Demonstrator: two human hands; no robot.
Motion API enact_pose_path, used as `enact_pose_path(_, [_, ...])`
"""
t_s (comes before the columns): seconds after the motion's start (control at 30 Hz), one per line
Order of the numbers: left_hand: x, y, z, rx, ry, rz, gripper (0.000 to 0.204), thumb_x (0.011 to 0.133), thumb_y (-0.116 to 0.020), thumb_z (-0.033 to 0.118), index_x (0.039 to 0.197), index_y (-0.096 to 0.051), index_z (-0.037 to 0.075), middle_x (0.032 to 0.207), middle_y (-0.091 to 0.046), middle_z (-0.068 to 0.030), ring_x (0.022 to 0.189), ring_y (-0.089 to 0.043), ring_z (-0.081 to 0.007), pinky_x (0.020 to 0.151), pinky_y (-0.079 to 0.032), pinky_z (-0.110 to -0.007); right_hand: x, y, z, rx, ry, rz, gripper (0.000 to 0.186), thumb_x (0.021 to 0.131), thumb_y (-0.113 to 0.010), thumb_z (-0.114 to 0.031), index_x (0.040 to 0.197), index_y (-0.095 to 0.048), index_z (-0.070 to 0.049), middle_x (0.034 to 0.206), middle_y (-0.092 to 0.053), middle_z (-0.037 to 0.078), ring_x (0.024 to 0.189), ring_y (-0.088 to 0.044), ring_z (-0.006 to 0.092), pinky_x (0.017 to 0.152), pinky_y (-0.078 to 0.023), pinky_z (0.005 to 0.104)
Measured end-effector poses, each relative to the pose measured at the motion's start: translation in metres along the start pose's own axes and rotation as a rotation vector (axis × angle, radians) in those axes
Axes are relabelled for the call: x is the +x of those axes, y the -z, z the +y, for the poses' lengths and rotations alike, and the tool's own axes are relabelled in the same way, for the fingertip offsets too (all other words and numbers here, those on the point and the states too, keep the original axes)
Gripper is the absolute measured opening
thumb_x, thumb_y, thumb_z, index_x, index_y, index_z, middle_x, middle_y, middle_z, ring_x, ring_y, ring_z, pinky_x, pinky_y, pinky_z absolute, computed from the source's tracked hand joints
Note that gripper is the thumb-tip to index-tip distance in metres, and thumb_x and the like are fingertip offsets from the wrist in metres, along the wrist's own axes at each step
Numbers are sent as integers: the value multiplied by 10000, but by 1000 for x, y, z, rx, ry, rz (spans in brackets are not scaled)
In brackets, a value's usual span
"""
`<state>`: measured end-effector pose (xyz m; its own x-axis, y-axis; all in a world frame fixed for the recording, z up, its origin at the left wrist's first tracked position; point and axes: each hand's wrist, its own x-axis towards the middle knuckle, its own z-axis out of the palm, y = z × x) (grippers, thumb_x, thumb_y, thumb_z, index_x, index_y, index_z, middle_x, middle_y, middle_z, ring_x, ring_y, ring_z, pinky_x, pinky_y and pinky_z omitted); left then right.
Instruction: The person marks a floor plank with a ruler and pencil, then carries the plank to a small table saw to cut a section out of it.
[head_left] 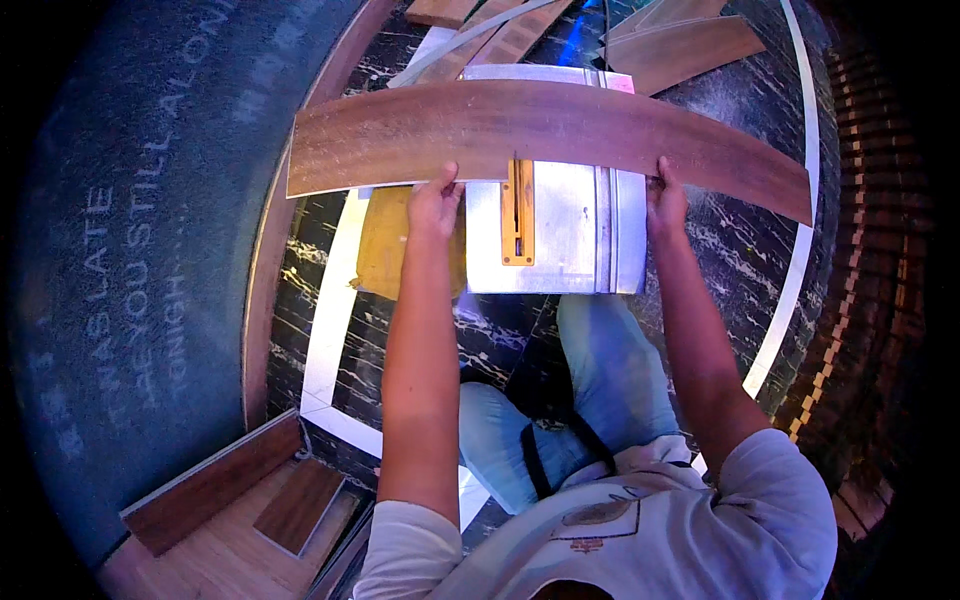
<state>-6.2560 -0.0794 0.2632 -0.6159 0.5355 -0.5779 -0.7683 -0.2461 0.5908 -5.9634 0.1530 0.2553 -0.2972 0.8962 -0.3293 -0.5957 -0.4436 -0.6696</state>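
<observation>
A long brown wood-look floor plank lies crosswise over the silver top of a small table saw. It spans well past both sides of that top. My left hand grips the plank's near edge left of the saw top, thumb uppermost and fingers mostly hidden beneath. At the near edge on the right, my right hand grips it the same way. Between the hands, a yellow slotted insert is set in the saw top; the plank covers its far end. Whether the plank touches the top, I cannot tell.
Plank offcuts and longer boards lie on the dark marbled floor beyond the saw. A yellowish-brown panel is beside its left side. More plank pieces lie at lower left, near a dark lettered surface.
</observation>
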Motion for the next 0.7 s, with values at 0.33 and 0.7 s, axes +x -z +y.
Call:
enact_pose_path(0.33, [-19,-5,0,14,-35,22,246,844,-686,-8,1063,-577,11,992,-640,-96,919,-615,-209,796,-513,-348,1,17,3,6,-17,-1,258,935,-587,-138,1157,-532,-20,986,-636,82,837,-610,177,751,-503,307])
enact_pose_path(0.7, [16,-10,8,113,-44,10,309,849,-703,53,1108,-539,16,986,-632,-93,873,-615,-210,768,-529,-369,15,-6,0,-161,18,-44,144,947,-596,-185,1017,-579,-59,840,-602,20,659,-511,98,621,-445,252])
